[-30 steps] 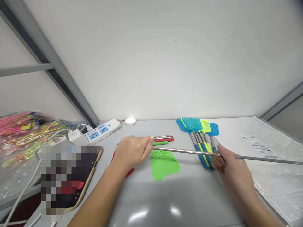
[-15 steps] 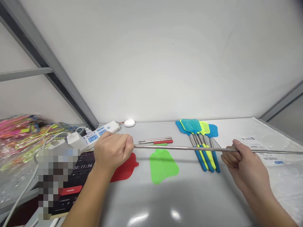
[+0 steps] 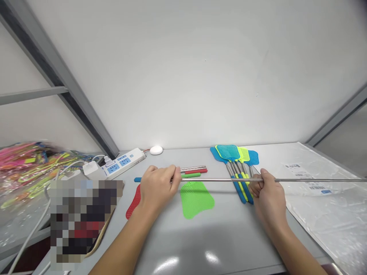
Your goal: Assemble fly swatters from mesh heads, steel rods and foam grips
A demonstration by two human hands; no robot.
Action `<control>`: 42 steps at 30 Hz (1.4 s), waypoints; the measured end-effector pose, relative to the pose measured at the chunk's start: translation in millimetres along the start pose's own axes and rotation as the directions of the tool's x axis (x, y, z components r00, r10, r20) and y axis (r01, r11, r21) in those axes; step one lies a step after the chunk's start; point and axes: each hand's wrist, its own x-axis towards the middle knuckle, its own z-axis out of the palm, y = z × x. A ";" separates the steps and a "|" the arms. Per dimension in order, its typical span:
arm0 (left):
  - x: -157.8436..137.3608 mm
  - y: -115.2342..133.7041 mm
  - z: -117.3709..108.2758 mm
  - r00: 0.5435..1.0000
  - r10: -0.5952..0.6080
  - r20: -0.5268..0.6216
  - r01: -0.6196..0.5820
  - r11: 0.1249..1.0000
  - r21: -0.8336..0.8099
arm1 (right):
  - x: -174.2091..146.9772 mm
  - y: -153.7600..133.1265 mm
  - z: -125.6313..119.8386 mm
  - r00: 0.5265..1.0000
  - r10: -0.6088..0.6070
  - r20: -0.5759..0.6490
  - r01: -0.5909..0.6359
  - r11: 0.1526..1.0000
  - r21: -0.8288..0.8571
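My left hand [image 3: 159, 189] is closed around a thin metal telescopic rod [image 3: 209, 179], with the rod's blue handle end [image 3: 138, 179] showing past the hand. My right hand [image 3: 268, 194] also grips the rod, farther along. The rod lies level across the view and runs out past the right edge. Below it on the table are a green fly swatter head [image 3: 197, 200] and a red swatter head [image 3: 134, 204], partly hidden by my left arm. Behind the rod lie short metal rods with a red handle [image 3: 196, 171] and a green handle [image 3: 191, 175].
Several assembled fly swatters [image 3: 228, 152] lie fanned at the back right, beside a clear plastic bag [image 3: 318, 198] with labels. At left are a power strip [image 3: 126, 162], a white rounded device [image 3: 156, 150], a blurred-out phone [image 3: 110, 214] and bagged colourful items [image 3: 28, 172].
My left hand has shifted right and my right hand has moved left, so they are closer together on the rod. The blue handle end now shows left of my left hand.
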 end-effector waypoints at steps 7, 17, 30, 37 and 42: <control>-4.6 14.0 2.9 1.000 -0.031 0.000 0.031 0.999 0.014 | 1.3 2.6 -4.0 0.996 -0.065 -0.064 0.067 0.997 0.033; -10.0 56.8 7.1 0.990 0.140 -0.013 -0.140 0.970 -0.197 | -39.2 28.4 10.5 0.987 -0.044 0.153 0.070 0.983 -0.171; -2.7 5.7 3.3 0.970 -0.151 0.190 0.200 0.940 -0.275 | -22.7 18.3 4.1 0.998 -0.035 0.055 0.042 0.991 -0.126; -6.8 20.8 1.2 0.950 -0.255 0.180 0.311 0.823 -0.476 | -26.3 12.7 10.2 0.996 0.073 0.042 -0.071 0.996 -0.045; -12.6 46.8 -1.6 0.973 -0.195 0.124 0.231 0.808 -0.542 | -33.5 14.6 13.5 0.995 0.095 0.044 -0.093 0.994 -0.052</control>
